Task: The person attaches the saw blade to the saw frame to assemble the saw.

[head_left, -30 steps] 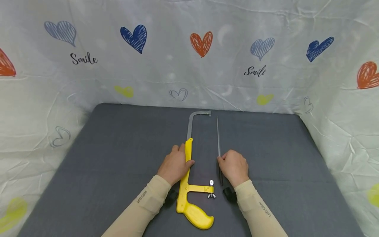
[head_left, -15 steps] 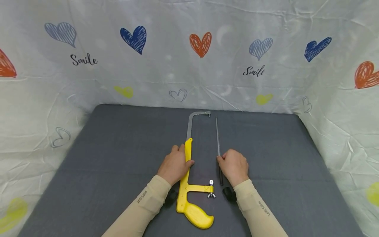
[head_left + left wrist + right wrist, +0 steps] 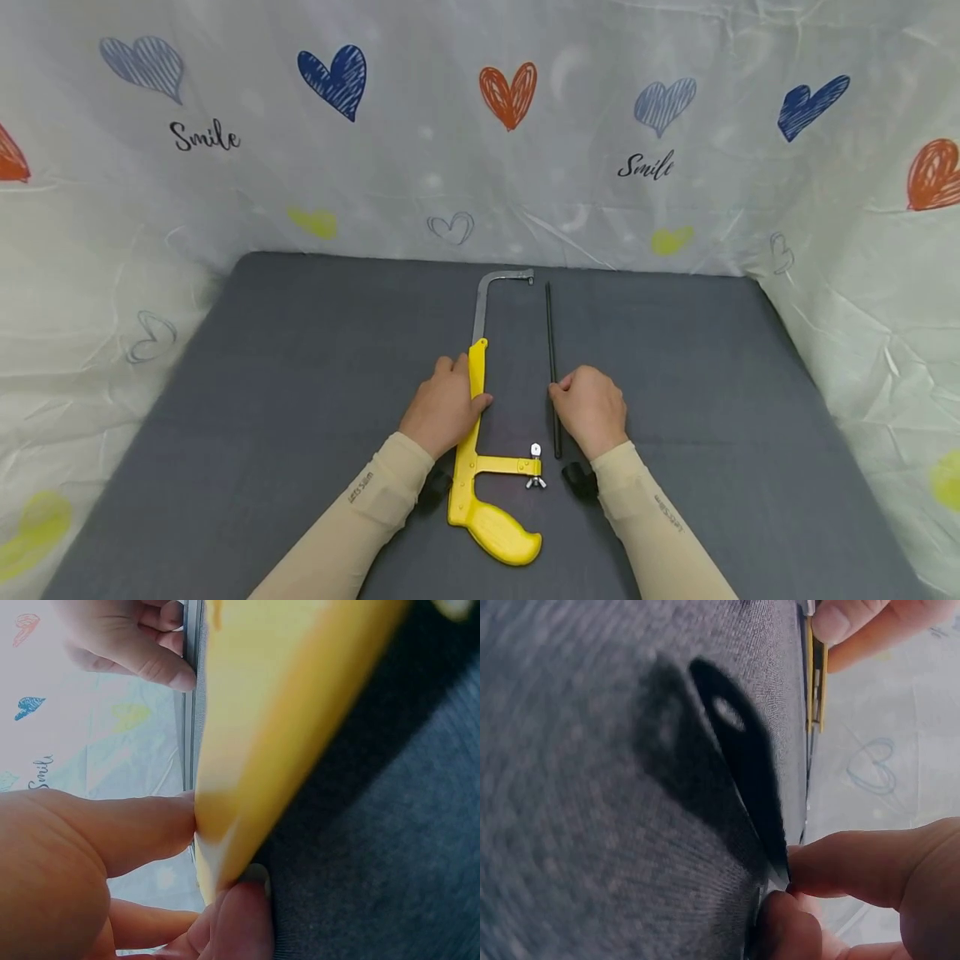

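My left hand [image 3: 441,408] grips the yellow spine of a hacksaw frame [image 3: 467,458]. In the left wrist view, thumb and fingers pinch this yellow bar [image 3: 262,705] from both sides. The frame lies with its yellow handle [image 3: 501,535] toward me, its grey hooked arm [image 3: 480,312] away from me, and a wing nut [image 3: 536,482] on the short crossbar. To its right, my right hand [image 3: 591,408] pinches a thin dark hacksaw blade [image 3: 551,333], which runs roughly parallel to the frame. The right wrist view shows the blade's near end [image 3: 750,761] with a hole, tilted over the cloth.
A dark grey cloth [image 3: 322,333] covers the table. White curtains [image 3: 420,175] printed with hearts stand behind it and on both sides. A black wrist device [image 3: 581,481] sits under the right wrist, another [image 3: 435,490] under the left.
The blade has turned about its length, from silvery to dark in the head view. Both hands keep their holds. The whole head view has shifted slightly.
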A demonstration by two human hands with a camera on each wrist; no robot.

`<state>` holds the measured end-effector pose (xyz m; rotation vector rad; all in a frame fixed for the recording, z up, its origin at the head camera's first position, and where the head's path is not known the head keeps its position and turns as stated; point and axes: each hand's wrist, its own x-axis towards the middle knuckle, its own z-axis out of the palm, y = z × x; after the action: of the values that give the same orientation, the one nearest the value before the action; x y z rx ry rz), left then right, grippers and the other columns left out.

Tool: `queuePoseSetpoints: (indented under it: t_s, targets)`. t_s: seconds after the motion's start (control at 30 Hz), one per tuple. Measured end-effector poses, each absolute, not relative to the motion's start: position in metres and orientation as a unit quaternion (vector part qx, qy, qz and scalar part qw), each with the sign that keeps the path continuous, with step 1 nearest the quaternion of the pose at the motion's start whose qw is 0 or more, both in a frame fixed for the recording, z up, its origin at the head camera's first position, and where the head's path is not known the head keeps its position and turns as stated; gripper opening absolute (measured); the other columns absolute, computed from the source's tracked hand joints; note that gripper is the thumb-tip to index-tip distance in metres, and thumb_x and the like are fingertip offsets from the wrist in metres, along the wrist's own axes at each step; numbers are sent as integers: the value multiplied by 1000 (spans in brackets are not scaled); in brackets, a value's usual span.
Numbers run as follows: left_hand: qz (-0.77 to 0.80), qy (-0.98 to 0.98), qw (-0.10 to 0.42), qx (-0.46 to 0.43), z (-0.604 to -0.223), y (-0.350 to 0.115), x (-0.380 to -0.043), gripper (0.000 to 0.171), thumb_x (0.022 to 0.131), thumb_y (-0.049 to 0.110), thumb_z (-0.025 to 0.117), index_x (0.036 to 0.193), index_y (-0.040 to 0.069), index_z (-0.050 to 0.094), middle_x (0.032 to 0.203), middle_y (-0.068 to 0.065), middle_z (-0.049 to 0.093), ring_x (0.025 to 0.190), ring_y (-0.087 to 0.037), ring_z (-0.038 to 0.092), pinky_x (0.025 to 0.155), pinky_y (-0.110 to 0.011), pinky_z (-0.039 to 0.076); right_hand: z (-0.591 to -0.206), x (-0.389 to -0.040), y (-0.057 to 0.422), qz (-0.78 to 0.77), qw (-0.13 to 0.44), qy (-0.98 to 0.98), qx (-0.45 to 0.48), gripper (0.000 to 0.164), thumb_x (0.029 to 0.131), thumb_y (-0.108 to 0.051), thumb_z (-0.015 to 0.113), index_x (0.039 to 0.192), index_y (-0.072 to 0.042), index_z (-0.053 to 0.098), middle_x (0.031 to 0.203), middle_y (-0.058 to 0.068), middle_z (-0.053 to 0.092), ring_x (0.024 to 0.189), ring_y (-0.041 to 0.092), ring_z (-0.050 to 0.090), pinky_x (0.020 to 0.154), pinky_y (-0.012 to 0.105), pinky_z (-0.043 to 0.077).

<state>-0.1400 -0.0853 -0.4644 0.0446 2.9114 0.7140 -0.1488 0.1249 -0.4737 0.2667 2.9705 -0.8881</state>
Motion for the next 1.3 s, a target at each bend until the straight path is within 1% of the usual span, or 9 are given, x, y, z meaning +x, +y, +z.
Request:
queuePoseSetpoints:
  t_s: [0.23, 0.37, 0.5, 0.6, 0.73, 0.83, 0.97, 1.1, 1.3]
  targets:
    - [235, 969, 72, 20, -464, -86, -142, 75, 101, 30, 80, 158, -7, 47, 132, -27, 59, 81, -29, 71, 76, -41, 67, -474, -152, 126, -297, 5, 952, 76, 19, 96, -25, 81, 80, -13, 80, 73, 3, 72, 59, 19, 60, 52, 32, 43]
    - [235, 969, 73, 19, -464, -86, -142, 71, 101, 30, 79, 155, -6, 50, 128, -25, 60, 79, -28, 70, 75, -40, 66, -471, -154, 130, -331, 45, 939, 79, 16, 97, -24, 81, 88, -11, 77, 77, 5, 72, 62, 18, 62, 55, 31, 45]
    - [234, 969, 80, 18, -464, -86, -143, 69, 101, 31, 79, 154, -5, 52, 127, -24, 59, 78, -27, 69, 75, -39, 66, -467, -157, 132, -366, 96, 921, 90, 12, 101, -20, 77, 98, -9, 73, 85, 6, 74, 68, 17, 67, 59, 30, 49]
    - [234, 969, 82, 15, -464, -87, -143, 68, 101, 31, 79, 154, -4, 53, 128, -24, 59, 79, -27, 69, 75, -39, 66, -467, -158, 133, -375, 108, 916, 91, 10, 102, -18, 75, 102, -8, 73, 88, 7, 76, 69, 16, 70, 61, 30, 51]
    - [239, 967, 83, 13, -463, -87, -143, 68, 101, 31, 79, 154, -3, 53, 126, -23, 59, 78, -27, 69, 75, -39, 66, -467, -160, 133, -387, 114, 910, 92, 16, 102, -17, 76, 112, -6, 71, 91, 8, 77, 70, 16, 72, 63, 30, 53]
    - [244, 966, 84, 12, -463, -87, -143, 67, 101, 30, 79, 154, -3, 54, 125, -23, 59, 77, -26, 69, 75, -39, 66, -466, -160, 135, -403, 122, 903, 85, 21, 103, -15, 74, 119, -2, 70, 94, 11, 77, 72, 18, 72, 65, 30, 54]
    - [249, 965, 85, 11, -464, -87, -142, 66, 101, 30, 79, 153, -2, 54, 124, -22, 59, 76, -26, 68, 75, -39, 65, -467, -161, 139, -415, 126, 898, 69, 19, 104, -13, 70, 117, 0, 72, 95, 12, 76, 73, 18, 70, 65, 29, 53]
    - [245, 966, 86, 11, -464, -87, -142, 68, 101, 31, 78, 155, -3, 53, 126, -23, 59, 78, -26, 68, 75, -39, 65, -469, -163, 142, -432, 132, 890, 63, 14, 106, -12, 67, 113, -1, 71, 91, 11, 74, 72, 17, 69, 66, 28, 53]
    - [236, 968, 77, 21, -463, -88, -141, 72, 102, 31, 78, 157, -5, 50, 133, -25, 59, 84, -30, 72, 75, -40, 65, -468, -165, 144, -475, 135, 869, 43, 14, 108, -9, 61, 116, 1, 67, 90, 11, 71, 73, 18, 68, 68, 28, 52]
